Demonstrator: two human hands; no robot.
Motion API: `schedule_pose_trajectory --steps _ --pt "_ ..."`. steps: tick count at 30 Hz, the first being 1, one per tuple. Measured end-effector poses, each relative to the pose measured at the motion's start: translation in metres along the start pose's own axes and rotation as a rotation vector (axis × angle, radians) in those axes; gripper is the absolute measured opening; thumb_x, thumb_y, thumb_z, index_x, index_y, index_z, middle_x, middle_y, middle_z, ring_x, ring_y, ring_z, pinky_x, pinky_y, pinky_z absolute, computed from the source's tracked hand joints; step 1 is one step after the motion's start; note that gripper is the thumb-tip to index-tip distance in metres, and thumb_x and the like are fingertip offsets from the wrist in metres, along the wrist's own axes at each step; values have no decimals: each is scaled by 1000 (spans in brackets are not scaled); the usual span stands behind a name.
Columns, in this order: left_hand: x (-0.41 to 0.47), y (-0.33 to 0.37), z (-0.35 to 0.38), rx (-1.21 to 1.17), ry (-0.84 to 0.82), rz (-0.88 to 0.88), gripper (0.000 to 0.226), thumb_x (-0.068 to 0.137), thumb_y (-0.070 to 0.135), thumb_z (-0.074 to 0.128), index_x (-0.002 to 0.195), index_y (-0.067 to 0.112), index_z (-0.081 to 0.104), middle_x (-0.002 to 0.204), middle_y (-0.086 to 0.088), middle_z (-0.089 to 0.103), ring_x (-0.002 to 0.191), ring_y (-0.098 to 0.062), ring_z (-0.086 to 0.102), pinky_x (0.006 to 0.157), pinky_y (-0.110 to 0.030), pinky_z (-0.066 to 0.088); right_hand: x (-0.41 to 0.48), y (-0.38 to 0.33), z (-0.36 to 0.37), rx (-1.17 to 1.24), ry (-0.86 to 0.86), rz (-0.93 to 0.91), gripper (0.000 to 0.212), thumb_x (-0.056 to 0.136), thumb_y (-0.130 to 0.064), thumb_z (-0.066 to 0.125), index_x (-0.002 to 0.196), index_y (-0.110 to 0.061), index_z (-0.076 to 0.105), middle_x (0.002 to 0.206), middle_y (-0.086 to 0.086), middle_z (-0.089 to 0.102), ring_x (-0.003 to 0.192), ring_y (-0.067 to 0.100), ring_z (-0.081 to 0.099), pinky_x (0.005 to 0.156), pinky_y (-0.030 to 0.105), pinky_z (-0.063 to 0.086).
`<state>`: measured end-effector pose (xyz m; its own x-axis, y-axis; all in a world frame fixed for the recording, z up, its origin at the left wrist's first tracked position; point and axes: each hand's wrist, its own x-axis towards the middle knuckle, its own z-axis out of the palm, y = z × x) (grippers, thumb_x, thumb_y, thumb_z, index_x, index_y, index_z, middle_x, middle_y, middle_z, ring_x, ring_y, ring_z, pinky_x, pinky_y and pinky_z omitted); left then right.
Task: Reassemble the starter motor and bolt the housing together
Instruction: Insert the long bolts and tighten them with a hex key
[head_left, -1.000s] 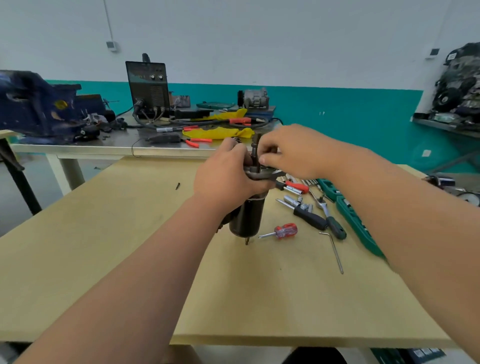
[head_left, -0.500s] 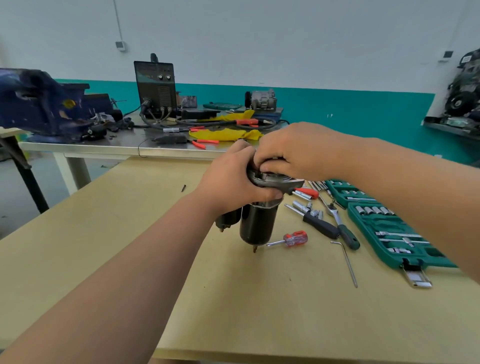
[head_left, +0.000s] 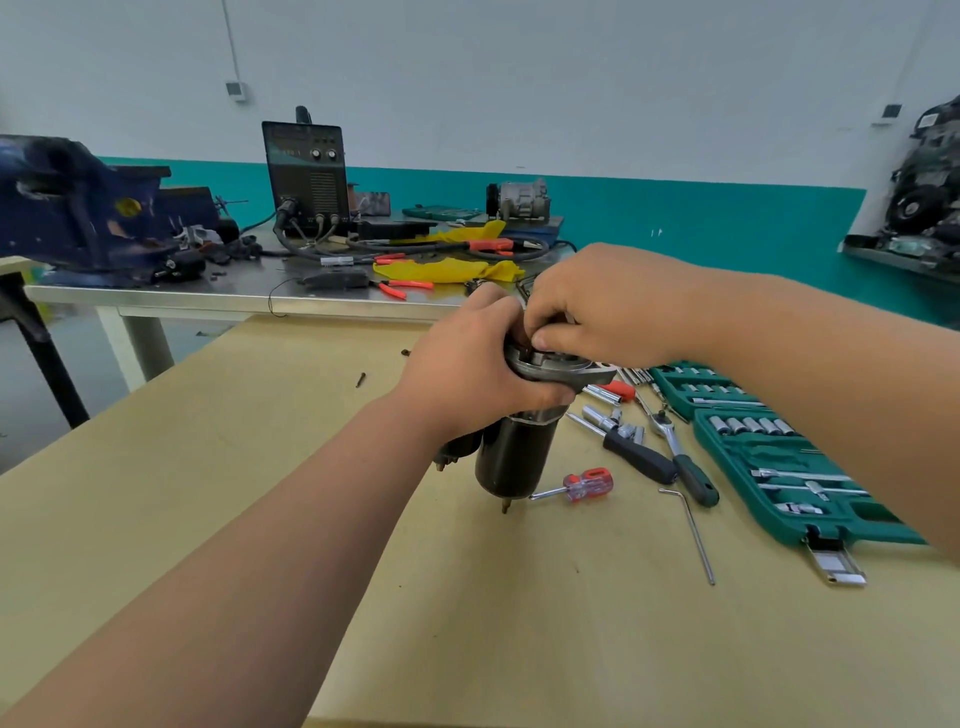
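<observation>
Starter motor (head_left: 514, 457) standing upright over wooden table (head_left: 467, 597), long axis vertical, end housing (head_left: 561, 371) uppermost. Left hand (head_left: 467, 364) wrapping curled fingers round housing rim, steadying. Right hand (head_left: 597, 306) sitting directly above, fingertips (head_left: 540, 340) pinching at housing top; anything between them hidden

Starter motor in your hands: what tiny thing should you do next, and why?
Probably push the grey end housing down squarely onto the black motor body. The left hand grips the housing while the right hand pinches at its top, so fitting looks unfinished, and the ratchet lies untouched on the table.
</observation>
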<state>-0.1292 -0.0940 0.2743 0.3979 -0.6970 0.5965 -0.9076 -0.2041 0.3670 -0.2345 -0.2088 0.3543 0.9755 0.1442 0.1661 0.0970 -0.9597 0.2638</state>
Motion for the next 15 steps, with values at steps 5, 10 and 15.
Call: schedule_pose_trajectory --steps 5,10,15 --pt "-1 4 1 16 -3 -3 61 51 66 67 94 23 58 95 10 46 79 -10 51 69 -38 52 -4 0 -4 -57 -40 -22 19 96 -31 47 99 -31 66 91 -11 58 85 12 53 75 33 45" --pt "-3 7 2 22 5 -23 57 51 65 70 87 23 55 98 8 48 80 -12 52 69 -41 53 -9 -5 2 -63 14 47 22 95 -28 47 88 -24 68 78 -4 61 67 10 50 59 28 38" --pt "-3 8 3 68 30 -59 57 57 62 74 93 21 56 96 8 47 79 -13 53 68 -40 53 -8 -15 4 -24 72 96 22 92 -24 48 78 -24 65 71 -2 62 63 12 52 55 26 38"
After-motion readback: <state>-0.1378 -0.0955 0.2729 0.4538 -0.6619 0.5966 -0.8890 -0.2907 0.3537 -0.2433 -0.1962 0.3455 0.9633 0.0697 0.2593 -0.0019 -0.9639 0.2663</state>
